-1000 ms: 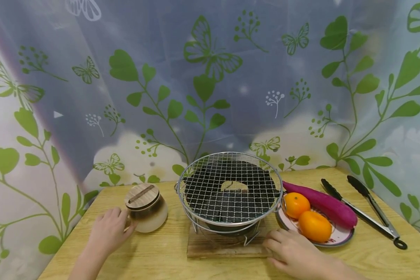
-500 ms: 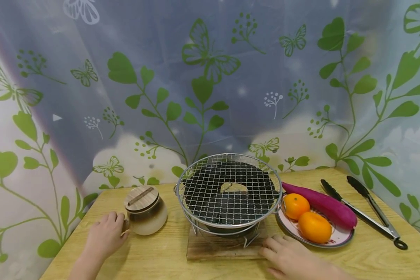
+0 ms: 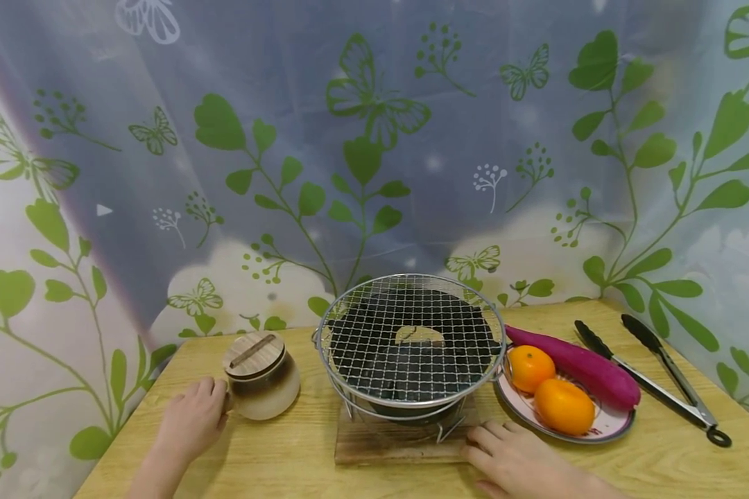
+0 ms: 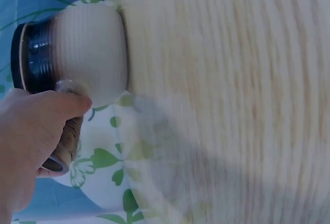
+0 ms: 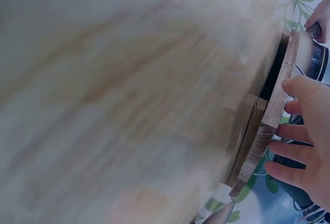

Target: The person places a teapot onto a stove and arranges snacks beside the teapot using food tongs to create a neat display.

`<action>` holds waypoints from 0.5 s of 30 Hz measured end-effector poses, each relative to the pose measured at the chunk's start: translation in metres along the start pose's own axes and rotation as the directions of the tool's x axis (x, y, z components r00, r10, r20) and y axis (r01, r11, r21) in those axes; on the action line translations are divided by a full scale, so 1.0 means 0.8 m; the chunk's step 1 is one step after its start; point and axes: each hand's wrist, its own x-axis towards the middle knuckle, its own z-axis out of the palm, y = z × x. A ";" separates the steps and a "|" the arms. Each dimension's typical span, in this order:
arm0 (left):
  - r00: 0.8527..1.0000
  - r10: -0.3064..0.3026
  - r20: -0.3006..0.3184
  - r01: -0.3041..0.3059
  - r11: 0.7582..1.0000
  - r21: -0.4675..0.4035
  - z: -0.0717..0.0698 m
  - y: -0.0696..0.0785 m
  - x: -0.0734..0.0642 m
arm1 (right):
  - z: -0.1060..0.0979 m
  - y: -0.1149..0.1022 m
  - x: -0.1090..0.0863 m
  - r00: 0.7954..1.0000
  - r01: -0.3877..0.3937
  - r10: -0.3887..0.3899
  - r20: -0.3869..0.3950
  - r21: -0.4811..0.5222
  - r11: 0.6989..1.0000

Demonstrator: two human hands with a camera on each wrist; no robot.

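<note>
A small ceramic pot (image 3: 263, 391), dark at the top and cream below, stands on the left of the table under a wooden lid (image 3: 254, 353). My left hand (image 3: 190, 421) grips its stubby side handle (image 4: 71, 136), the thumb lying along it in the left wrist view. In the middle, a tabletop grill with a round wire mesh (image 3: 412, 333) stands on a wooden board (image 3: 387, 443). My right hand (image 3: 513, 454) touches the board's right front corner; the right wrist view shows its fingers (image 5: 291, 152) loosely extended against the edge.
Right of the grill, a plate (image 3: 612, 423) bears two orange fruits (image 3: 563, 407) and a long purple vegetable (image 3: 580, 371). Black-tipped tongs (image 3: 658, 381) lie spread at the far right. A patterned curtain (image 3: 374, 173) hangs behind the table (image 3: 274, 457).
My left thumb has drawn back from the pot's side to its handle. The right hand has slid slightly left and nearer along the board's corner. Pot and grill stay in place.
</note>
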 end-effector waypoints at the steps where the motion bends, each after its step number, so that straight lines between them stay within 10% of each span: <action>1: 1.000 0.014 -0.008 -0.014 1.000 0.009 0.001 -0.001 0.000 | 0.000 0.000 0.000 1.000 0.000 0.000 0.003 0.003 1.000; 15: 0.984 0.150 -0.099 -0.142 0.986 0.085 0.010 -0.007 -0.002 | -0.006 0.003 0.005 0.999 0.019 -0.020 0.026 0.036 0.999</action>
